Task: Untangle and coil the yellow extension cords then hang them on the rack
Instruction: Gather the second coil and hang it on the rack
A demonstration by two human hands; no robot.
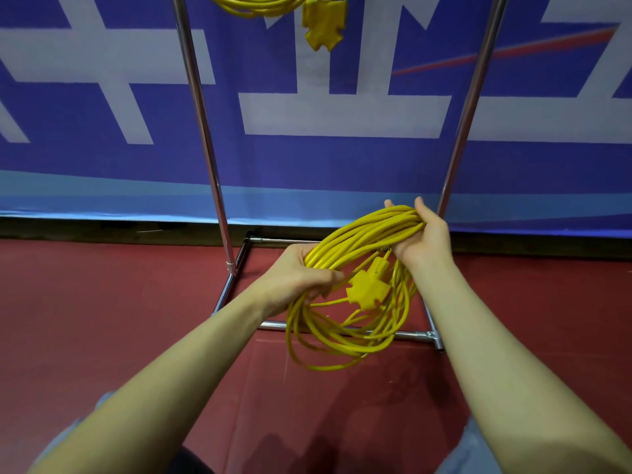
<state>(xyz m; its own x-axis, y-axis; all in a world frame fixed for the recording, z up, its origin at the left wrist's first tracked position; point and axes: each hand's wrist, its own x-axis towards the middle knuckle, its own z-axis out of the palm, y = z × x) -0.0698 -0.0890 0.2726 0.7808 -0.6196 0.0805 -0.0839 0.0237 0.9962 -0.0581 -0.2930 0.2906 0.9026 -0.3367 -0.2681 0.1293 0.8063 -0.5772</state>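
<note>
A coiled yellow extension cord (345, 333) hangs between both hands above the floor, its loops sagging in front of the rack's base. My left hand (294, 277) grips the bundle of strands at the coil's left side. My right hand (422, 234) holds the top of the bundle, fingers and thumb wrapped round the strands. The cord's yellow multi-outlet socket (369, 289) dangles in the middle of the coil. A second yellow cord (253, 5) hangs at the top of the metal rack (201, 131), with its socket (323, 25) hanging down.
The rack's two chrome uprights and floor bars (415, 334) stand against a blue and white banner (342, 159). The floor (102, 319) is dark red. Both bare forearms reach in from the bottom of the view.
</note>
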